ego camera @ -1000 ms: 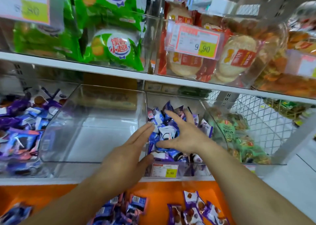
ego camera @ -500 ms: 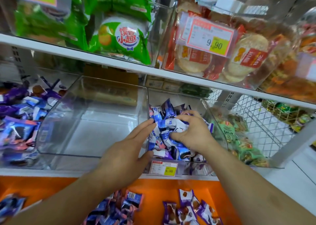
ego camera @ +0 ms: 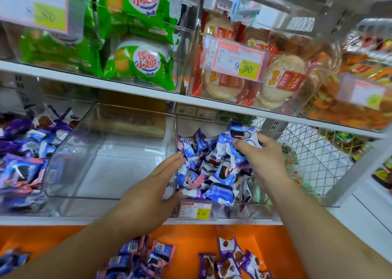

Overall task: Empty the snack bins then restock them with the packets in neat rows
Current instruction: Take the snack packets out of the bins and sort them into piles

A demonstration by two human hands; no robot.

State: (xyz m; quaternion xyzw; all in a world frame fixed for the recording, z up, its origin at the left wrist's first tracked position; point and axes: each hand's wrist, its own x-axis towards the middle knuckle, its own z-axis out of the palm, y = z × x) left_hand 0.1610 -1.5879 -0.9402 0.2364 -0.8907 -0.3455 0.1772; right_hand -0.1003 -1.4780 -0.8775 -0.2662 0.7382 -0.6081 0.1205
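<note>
A clear snack bin (ego camera: 244, 210) on the middle shelf holds a heap of blue and white packets (ego camera: 214, 168). My right hand (ego camera: 262, 158) grips a bunch of these packets at the heap's upper right and has them raised above the pile. My left hand (ego camera: 157, 185) lies with straight fingers against the bin's left wall, fingertips touching the packets at the heap's left side. Left of it stands an empty clear bin (ego camera: 110, 158).
A further bin at far left holds purple and blue packets (ego camera: 23, 155). Loose blue packets (ego camera: 144, 255) and purple packets (ego camera: 233, 259) lie on the orange ledge (ego camera: 191, 238) below. Green bags (ego camera: 137, 60) and red cracker packs (ego camera: 282, 79) fill the upper shelf. A wire basket (ego camera: 307, 151) stands at right.
My right hand closed on a bunch of blue packets and lifted them up and right. My left hand's fingertips moved in against the heap's left side.
</note>
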